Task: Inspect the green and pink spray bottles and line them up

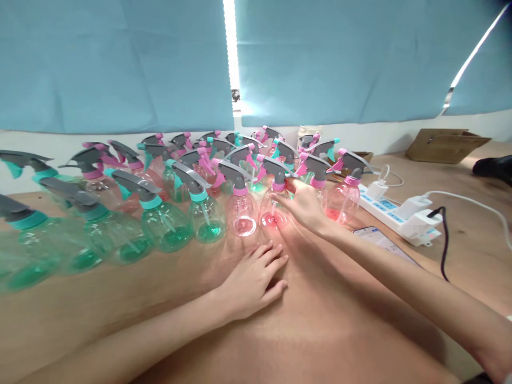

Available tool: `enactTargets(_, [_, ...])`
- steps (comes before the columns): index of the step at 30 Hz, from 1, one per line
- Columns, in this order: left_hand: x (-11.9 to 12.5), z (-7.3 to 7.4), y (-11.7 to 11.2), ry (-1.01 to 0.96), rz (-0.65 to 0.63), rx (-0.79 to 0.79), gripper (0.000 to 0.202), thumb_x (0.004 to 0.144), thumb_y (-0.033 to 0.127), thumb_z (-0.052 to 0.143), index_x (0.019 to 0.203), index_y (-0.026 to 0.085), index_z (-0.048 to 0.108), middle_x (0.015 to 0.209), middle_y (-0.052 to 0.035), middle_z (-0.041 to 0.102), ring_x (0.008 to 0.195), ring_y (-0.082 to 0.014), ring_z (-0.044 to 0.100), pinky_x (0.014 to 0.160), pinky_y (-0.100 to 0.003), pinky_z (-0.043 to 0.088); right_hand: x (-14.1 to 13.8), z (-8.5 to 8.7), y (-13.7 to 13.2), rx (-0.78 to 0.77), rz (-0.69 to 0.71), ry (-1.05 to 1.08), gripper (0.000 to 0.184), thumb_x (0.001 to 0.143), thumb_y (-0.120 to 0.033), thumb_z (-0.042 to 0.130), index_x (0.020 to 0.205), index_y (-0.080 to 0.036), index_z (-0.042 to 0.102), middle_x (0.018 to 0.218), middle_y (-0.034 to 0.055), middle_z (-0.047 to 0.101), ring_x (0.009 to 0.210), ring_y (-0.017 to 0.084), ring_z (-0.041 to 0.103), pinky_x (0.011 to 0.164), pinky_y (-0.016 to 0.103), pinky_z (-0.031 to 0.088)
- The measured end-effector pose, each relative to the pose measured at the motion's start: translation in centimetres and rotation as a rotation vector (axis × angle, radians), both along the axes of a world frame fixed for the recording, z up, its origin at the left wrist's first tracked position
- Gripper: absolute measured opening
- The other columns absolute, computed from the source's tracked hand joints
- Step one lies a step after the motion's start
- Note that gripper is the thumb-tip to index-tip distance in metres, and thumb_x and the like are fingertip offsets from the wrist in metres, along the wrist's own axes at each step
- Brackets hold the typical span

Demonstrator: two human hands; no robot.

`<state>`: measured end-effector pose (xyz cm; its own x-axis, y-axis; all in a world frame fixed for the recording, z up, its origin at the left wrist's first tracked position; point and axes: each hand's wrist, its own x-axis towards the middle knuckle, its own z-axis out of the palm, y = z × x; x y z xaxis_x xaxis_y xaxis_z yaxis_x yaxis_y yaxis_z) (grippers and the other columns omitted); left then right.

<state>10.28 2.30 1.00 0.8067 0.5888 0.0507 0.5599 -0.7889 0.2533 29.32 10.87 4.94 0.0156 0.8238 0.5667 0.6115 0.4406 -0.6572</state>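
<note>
Blue blinds [120, 64] fill the view from nine to three o'clock, with daylight showing through a gap [230, 48] at twelve. Below them runs a white wall [400, 133], then the wooden desk [320, 330].

The left hand [252, 282] lies flat on the table [320, 330], palm down, fingers spread and slack, holding nothing. Its bare forearm runs back along the table's near edge. The right hand [306, 205] reaches farther across the table, arm outstretched, fingers extended and loosely curved.
</note>
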Motion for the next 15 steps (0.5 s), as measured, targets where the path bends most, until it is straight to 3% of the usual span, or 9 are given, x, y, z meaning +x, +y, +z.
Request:
enactTargets(3, [0.1,0.1,0.0,0.006,0.000,-0.003,0.049,0.098,0.034,0.052,0.142,0.012,0.050,0.149,-0.0144,0.048,0.140,-0.0335,0.038,0.112,-0.052,0.037,-0.2,-0.1,-0.2,-0.017,-0.009,-0.008,0.051,0.082,-0.062,0.061,0.099,-0.013,0.066,0.097,0.0173,0.072,0.091,0.033,0.067,0.082,0.045,0.050])
enactTargets(6, [0.1,0.2,0.1,0.011,-0.003,-0.005,0.049,0.099,0.035,0.051,0.142,0.012,0.049,0.150,-0.0141,0.048,0.140,-0.0335,0.038,0.111,-0.053,0.037,-0.2,-0.3,-0.9,-0.038,-0.018,-0.013,0.056,0.083,-0.059,0.062,0.112,-0.012,0.065,0.114,0.0215,0.069,0.109,0.037,0.064,0.092,0.049,0.048])
enactTargets(10, [0.0,0.2,0.1,0.014,-0.007,-0.003,0.047,0.099,0.035,0.051,0.141,0.013,0.051,0.148,-0.0135,0.049,0.139,-0.0332,0.039,0.111,-0.052,0.037,0.6,-0.6,-2.9,-0.065,0.016,-0.009,0.055,0.086,-0.046,0.066,0.130,-0.014,0.057,0.138,0.0195,0.058,0.127,0.033,0.056,0.104,0.048,0.045])
enactTargets(13, [0.0,0.2,0.4,0.000,-0.008,-0.002,0.046,0.099,0.035,0.051,0.140,0.014,0.051,0.149,-0.0134,0.049,0.139,-0.0329,0.040,0.111,-0.052,0.037,1.8,-0.2,-5.0,-0.081,0.048,0.020,0.054,0.087,-0.040,0.067,0.135,-0.016,0.055,0.137,0.0143,0.060,0.123,0.028,0.059,0.100,0.044,0.050])
enactTargets(15, [0.2,0.0,0.6,-0.009,-0.014,-0.001,0.046,0.099,0.035,0.050,0.140,0.014,0.051,0.149,-0.0135,0.048,0.139,-0.0329,0.040,0.111,-0.052,0.037,2.8,0.3,-6.3,-0.102,0.032,0.040,0.046,0.086,-0.039,0.067,0.127,-0.017,0.061,0.127,0.0118,0.067,0.110,0.027,0.067,0.089,0.041,0.057])
